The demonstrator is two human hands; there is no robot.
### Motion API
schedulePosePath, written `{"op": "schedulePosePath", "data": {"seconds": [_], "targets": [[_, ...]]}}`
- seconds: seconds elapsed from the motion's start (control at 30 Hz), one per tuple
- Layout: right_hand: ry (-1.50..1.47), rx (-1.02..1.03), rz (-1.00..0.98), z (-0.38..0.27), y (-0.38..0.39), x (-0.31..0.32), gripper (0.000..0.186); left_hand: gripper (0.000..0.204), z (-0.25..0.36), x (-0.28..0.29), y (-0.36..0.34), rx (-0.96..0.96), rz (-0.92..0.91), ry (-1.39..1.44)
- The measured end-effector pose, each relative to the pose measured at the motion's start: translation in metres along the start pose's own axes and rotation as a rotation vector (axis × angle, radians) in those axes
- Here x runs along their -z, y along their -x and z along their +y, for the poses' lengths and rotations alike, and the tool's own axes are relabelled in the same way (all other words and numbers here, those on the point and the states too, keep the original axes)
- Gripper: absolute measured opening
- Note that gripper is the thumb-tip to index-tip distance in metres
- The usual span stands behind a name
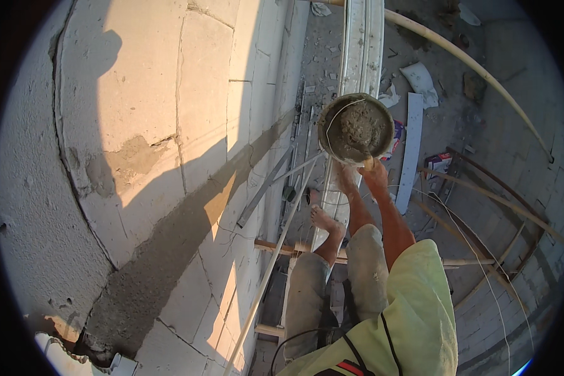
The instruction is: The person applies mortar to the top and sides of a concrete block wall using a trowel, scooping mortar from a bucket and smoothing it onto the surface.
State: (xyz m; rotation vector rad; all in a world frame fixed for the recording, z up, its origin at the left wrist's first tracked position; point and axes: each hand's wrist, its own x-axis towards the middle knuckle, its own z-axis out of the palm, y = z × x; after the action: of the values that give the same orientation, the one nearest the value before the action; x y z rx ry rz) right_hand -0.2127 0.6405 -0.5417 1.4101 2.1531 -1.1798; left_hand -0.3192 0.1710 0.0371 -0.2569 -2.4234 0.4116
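Note:
My right hand [375,175] is closed round the pale wooden handle [369,164] of what looks like a trowel; its blade is hidden in the mortar. The grey mortar [362,124] lies heaped in a round bucket [324,139], which has a thin wire bail across its top. Under the bucket runs a long metal plank [362,47], and my bare feet [324,219] rest on it. My left hand does not show.
On the left rises a block wall [150,69] with a wet mortar band [163,263] running diagonally across it. A pole [271,266] slants beside the plank. Below lie a pale board [410,144], a white sack [421,81] and rubble. A curved pole [464,56] and wooden bars [482,188] cross at right.

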Motion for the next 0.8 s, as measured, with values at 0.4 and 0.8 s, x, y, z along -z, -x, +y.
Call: {"op": "schedulePosePath", "data": {"seconds": [0.4,0.8], "targets": [[0.350,0.080,-0.042,-0.121,0.148,0.224,0.042,0.079,-0.070,0.073,0.002,0.124,0.262,-0.125],[0.281,0.829,0.178,-0.379,0.300,0.421,0.040,0.081,-0.154,0.157,0.039,0.520,0.421,-0.573]]}}
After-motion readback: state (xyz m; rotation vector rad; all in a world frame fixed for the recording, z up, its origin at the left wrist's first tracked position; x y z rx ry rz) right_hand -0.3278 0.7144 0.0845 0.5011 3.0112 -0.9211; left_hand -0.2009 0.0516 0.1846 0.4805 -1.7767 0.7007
